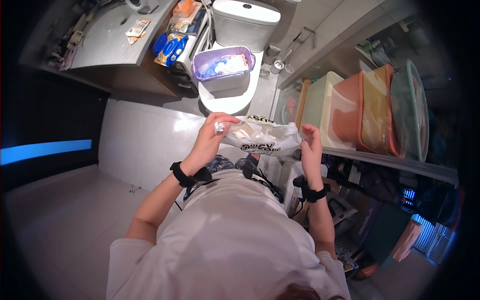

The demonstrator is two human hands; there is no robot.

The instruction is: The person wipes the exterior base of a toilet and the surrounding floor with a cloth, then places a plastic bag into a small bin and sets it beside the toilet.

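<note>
I hold a white translucent plastic bag (262, 135) with dark lettering stretched out between my two hands, in front of my waist. My left hand (206, 142) grips its left end, and a crumpled white bit sticks out between the fingers; I cannot tell whether that is bag or tissue. At the right end, my right hand (312, 147) has its fingers curled around the edge of the bag. Pale, crumpled shapes show through the plastic. Beyond the bag, a waste bin (223, 64) with a purple liner rests on the toilet, with white and blue rubbish inside.
Behind the bin rises the white toilet tank (246, 17). A washbasin counter (105, 42) is at the far left, with a blue wipes packet (172, 50) beside it. On the right, several coloured basins (347, 107) stand on edge. A toilet brush (278, 65) stands near the wall.
</note>
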